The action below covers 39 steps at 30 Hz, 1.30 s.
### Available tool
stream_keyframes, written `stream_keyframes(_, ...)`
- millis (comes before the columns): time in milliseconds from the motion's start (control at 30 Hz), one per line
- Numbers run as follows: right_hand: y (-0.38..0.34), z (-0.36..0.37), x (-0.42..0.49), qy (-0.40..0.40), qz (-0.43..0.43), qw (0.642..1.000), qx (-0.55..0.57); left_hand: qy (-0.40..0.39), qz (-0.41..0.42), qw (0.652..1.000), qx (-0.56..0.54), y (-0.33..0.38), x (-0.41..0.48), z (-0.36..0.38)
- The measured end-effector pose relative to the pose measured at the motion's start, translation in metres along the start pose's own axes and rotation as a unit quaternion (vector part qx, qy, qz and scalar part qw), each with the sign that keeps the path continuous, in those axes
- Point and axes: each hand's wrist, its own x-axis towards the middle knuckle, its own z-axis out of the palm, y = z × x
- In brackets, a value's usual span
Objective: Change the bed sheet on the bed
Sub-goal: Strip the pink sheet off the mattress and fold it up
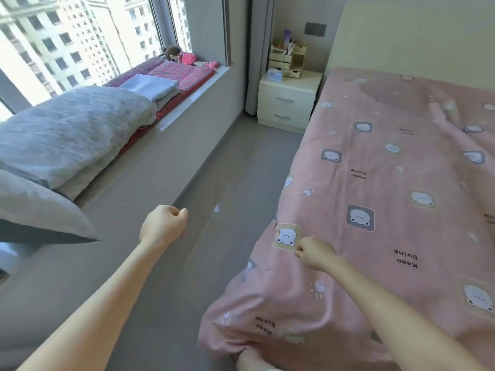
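Bed sheet: pink, with a bear and paw print and "Keep living" text. It is spread over the bed from the pale head end down. The surface is wrinkled.
Near corner: sheet hangs bunched over the bed's window-side edge, down toward the floor.
Right hand: on the sheet at that window-side edge. Fingers are curled and pinch a fold of fabric just beside a yellow-framed bear patch.
Sheet vs grip: most of the sheet lies ahead and to the right of the pinch. The loose bunch hangs below it, nearer the camera.
Left hand: out over the floor, well apart from the sheet. Fingers are curled into a fist with nothing in it.
Window ledge: holds a grey duvet, with a pillow at the near end. A folded pale cloth sits on a red plaid mat, with a doll at the far end.
Nightstand: in the far corner, between the curtain and the bed. A wooden organiser and a tissue box are on top.
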Motion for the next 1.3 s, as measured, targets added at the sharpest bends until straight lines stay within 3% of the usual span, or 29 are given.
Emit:
stream_keyframes(267,-0.024,-0.082,0.140,0.003,0.032,0.998,0.061,-0.042,0.028,0.998,0.043,0.059,0.154,-0.015)
stream_keyframes(700,-0.026,-0.215,0.299,0.097,0.113,0.976,0.160,-0.164,0.198,0.964,0.062,0.231,0.373,0.025)
stream_keyframes(833,-0.029,-0.249,0.359,0.132,0.160,0.944,0.257,-0.194,0.285,0.938,0.036,0.287,0.457,0.015)
stream_keyframes(1033,-0.036,-0.313,0.432,0.190,0.235,0.844,0.442,-0.231,0.386,0.892,-0.028,0.369,0.584,-0.008)
stream_keyframes(1133,-0.035,-0.344,0.462,0.217,0.259,0.804,0.490,-0.258,0.397,0.880,-0.044,0.406,0.634,-0.005)
stream_keyframes(1300,-0.005,-0.394,0.532,0.241,0.275,0.780,0.508,-0.292,0.385,0.872,-0.077,0.471,0.710,0.031)
